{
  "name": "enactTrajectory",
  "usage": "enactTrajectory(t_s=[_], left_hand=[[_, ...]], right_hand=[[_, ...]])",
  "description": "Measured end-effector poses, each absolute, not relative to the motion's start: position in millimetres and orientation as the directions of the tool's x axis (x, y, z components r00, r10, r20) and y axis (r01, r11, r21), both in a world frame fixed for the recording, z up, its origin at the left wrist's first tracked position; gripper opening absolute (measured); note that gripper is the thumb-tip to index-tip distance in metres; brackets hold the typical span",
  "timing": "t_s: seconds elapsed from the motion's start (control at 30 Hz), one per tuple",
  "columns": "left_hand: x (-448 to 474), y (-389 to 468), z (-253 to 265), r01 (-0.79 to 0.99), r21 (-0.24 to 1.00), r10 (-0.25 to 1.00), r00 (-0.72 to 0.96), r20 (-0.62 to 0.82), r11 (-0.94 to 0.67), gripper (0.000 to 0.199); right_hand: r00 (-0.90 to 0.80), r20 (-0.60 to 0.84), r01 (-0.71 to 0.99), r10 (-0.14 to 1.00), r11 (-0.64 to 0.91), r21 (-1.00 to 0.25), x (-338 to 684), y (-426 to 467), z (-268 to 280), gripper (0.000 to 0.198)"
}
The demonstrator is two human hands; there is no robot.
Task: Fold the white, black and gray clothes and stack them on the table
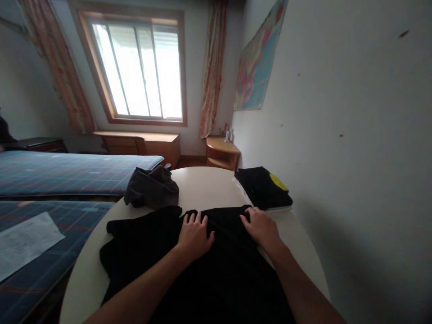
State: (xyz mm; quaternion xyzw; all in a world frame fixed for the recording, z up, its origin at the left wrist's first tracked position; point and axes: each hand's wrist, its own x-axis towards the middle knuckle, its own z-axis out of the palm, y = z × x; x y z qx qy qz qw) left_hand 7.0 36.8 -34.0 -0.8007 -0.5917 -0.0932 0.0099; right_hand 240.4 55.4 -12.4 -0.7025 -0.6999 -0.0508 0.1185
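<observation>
A black garment (222, 274) is spread over a round white table (205, 180), its near part running out of the bottom of the view. One flap of it, shaped like a sleeve, reaches out to the left. My left hand (195, 236) lies flat on the cloth near its far edge, fingers spread. At the far right corner of the garment rests my right hand (261, 227), its thumb apart from the fingers and nothing visibly gripped. Just beyond my right hand is a folded stack of dark clothes (261, 186) with a yellow patch. A crumpled dark grey cloth (151, 186) lies at the table's far left.
Beds with blue plaid mattresses (77, 173) stand on the left, with a sheet of paper (30, 240) on the nearer one. A white wall (354, 180) runs close along the right side. Behind the table are a wooden desk (162, 139) and a corner shelf (222, 146).
</observation>
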Motion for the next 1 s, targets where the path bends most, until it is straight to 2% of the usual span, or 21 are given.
enactTrajectory(t_s=[0.13, 0.27, 0.43, 0.6, 0.7, 0.87, 0.93, 1.0], left_hand=[[4, 42, -39, 0.937, 0.116, 0.937, 0.31, 0.163, -0.33, 0.065], [2, 47, -44, 0.923, 0.139, 0.924, 0.331, 0.191, -0.36, 0.063], [3, 47, -47, 0.91, 0.182, 0.918, 0.334, 0.212, -0.373, 0.059], [3, 49, -41, 0.867, 0.239, 0.89, 0.38, 0.253, -0.438, 0.047], [5, 48, -34, 0.809, 0.232, 0.825, 0.456, 0.335, -0.541, 0.033], [9, 46, -34, 0.723, 0.235, 0.744, 0.542, 0.391, -0.65, 0.037], [9, 48, -39, 0.718, 0.262, 0.751, 0.532, 0.39, -0.645, 0.036], [8, 51, -45, 0.716, 0.314, 0.772, 0.499, 0.393, -0.623, 0.038]], right_hand=[[0.163, 0.184, 0.987, 0.969, -0.161, -0.023, 253, 52, -10, 0.032], [0.144, 0.11, 0.989, 0.984, -0.14, -0.042, 257, 52, -14, 0.026], [0.165, 0.113, 0.976, 0.98, -0.146, -0.16, 246, 54, -6, 0.025], [0.233, 0.262, 0.946, 0.936, -0.156, -0.286, 238, 53, 6, 0.023], [0.235, 0.388, 0.932, 0.891, -0.093, -0.351, 239, 53, 8, 0.029], [0.169, 0.55, 0.873, 0.818, 0.134, -0.468, 244, 53, 7, 0.042], [0.069, 0.558, 0.809, 0.827, 0.281, -0.516, 244, 52, 7, 0.041], [-0.107, 0.519, 0.697, 0.848, 0.437, -0.569, 242, 49, 7, 0.044]])
